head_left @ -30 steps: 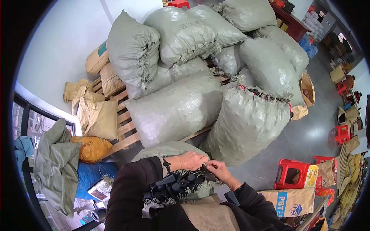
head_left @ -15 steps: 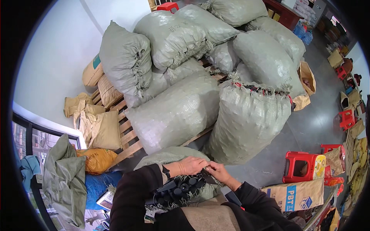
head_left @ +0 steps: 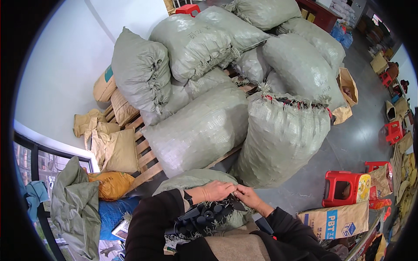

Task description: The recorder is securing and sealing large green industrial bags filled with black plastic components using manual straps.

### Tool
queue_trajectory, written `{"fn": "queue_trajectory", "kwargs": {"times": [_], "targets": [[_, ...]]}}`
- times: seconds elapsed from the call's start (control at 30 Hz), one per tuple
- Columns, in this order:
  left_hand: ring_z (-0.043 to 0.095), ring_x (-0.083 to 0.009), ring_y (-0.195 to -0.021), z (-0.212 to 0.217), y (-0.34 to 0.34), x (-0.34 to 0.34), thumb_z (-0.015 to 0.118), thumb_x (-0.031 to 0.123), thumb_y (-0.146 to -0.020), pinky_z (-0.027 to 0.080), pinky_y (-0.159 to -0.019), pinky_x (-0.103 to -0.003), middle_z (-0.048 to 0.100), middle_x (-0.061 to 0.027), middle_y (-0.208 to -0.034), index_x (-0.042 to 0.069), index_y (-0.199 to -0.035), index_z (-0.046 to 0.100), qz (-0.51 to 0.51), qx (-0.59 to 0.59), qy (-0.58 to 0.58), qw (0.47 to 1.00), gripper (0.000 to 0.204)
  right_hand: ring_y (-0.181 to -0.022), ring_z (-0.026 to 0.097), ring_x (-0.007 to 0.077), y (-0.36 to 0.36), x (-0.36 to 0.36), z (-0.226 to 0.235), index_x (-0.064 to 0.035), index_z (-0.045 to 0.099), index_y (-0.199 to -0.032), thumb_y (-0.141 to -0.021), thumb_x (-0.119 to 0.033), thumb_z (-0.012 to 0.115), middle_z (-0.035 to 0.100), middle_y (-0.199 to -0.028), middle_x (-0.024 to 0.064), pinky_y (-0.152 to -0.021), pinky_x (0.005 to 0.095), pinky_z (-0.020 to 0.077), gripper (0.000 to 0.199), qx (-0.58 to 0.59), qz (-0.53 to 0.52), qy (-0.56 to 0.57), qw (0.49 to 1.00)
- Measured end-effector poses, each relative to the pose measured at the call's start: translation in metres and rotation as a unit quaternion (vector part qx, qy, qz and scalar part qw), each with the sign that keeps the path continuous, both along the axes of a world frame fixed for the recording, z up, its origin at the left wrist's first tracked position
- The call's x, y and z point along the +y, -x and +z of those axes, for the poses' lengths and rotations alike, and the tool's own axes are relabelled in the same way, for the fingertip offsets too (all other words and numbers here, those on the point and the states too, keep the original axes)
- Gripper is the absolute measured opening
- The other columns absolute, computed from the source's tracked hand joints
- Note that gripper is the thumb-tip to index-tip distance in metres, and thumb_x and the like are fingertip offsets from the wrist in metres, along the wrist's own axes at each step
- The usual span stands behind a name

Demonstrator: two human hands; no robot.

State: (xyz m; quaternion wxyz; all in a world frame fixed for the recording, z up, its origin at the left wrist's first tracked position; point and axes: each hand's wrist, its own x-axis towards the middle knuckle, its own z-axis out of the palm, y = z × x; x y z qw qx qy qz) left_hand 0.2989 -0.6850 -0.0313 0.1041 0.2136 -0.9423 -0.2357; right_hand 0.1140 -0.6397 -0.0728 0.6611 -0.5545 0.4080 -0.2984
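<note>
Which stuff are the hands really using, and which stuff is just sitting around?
In use:
- left hand and right hand, fingertips meeting
- small dark piece pinched between them
- black parts in the open sack below

Just lying about:
- stacked grey sacks on the wooden pallet
- red stool
- brown paper bags

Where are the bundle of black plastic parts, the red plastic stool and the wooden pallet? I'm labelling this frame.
bundle of black plastic parts (head_left: 203, 217), head view, middle.
red plastic stool (head_left: 344, 179), head view, seat top.
wooden pallet (head_left: 146, 150), head view, bare slat.

Grey woven sacks (head_left: 204, 126) on wood pallet (head_left: 146, 152), tan paper bags (head_left: 115, 150); red stool (head_left: 346, 187), cardboard box (head_left: 337, 219)
</note>
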Motion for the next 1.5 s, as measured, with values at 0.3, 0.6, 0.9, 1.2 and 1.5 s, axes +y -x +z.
{"fn": "queue_trajectory", "kwargs": {"times": [0.3, 0.6, 0.9, 1.2, 1.5], "targets": [[0.052, -0.0299, -0.069, 0.005, 0.001, -0.01, 0.053, 0.009, -0.067, 0.044, -0.057, -0.038, 0.045, -0.0095, -0.078, 0.006, -0.087, 0.043, 0.049, 0.004, -0.113, 0.992, 0.023, -0.064, 0.039, 0.0055, 0.001, -0.002, 0.001, -0.0025, 0.048, -0.098, -0.082, -0.008, 0.046, 0.043, -0.072, -0.0033, -0.058, 0.02, 0.0357, 0.017, -0.01, 0.017, -0.015, 1.0], [0.051, -0.0306, -0.076, 0.003, -0.004, -0.019, 0.054, 0.008, -0.065, 0.043, -0.065, -0.038, 0.047, -0.0102, -0.081, 0.009, -0.084, 0.048, 0.005, 0.058, -0.201, 0.978, 0.02, -0.061, 0.042, 0.0149, 0.001, -0.009, 0.008, -0.0044, 0.041, -0.084, -0.079, -0.011, 0.049, 0.044, -0.067, 0.0061, -0.057, 0.0271, 0.0372, 0.012, 0.047, 0.06, 0.07, 0.995], [0.051, -0.0299, -0.076, 0.002, -0.004, -0.02, 0.054, 0.008, -0.065, 0.043, -0.065, -0.037, 0.049, -0.0097, -0.081, 0.008, -0.085, 0.05, -0.012, 0.052, -0.211, 0.976, 0.02, -0.06, 0.041, 0.0135, 0.001, -0.015, 0.006, -0.0042, 0.043, -0.082, -0.082, -0.015, 0.047, 0.042, -0.065, 0.0039, -0.056, 0.0259, 0.0366, 0.012, 0.031, 0.089, 0.083, 0.992], [0.051, -0.03, -0.073, 0.006, -0.001, -0.017, 0.052, 0.008, -0.061, 0.043, -0.061, -0.038, 0.048, -0.01, -0.08, 0.008, -0.084, 0.049, 0.014, 0.056, -0.202, 0.978, 0.023, -0.061, 0.049, 0.0171, -0.005, -0.007, 0.016, -0.0036, 0.042, -0.088, -0.082, -0.01, 0.043, 0.048, -0.07, 0.0077, -0.057, 0.0284, 0.0393, 0.009, 0.07, 0.015, 0.099, 0.993], [0.051, -0.0309, -0.071, -0.005, -0.008, -0.006, 0.049, 0.006, -0.066, 0.042, -0.058, -0.041, 0.047, -0.0088, -0.083, 0.008, -0.088, 0.044, 0.024, 0.06, -0.13, 0.989, 0.023, -0.066, 0.04, 0.0055, -0.004, -0.004, 0.008, -0.0021, 0.045, -0.086, -0.083, -0.006, 0.043, 0.044, -0.073, -0.003, -0.06, 0.019, 0.0351, 0.006, -0.012, 0.034, 0.006, 0.999]]}}
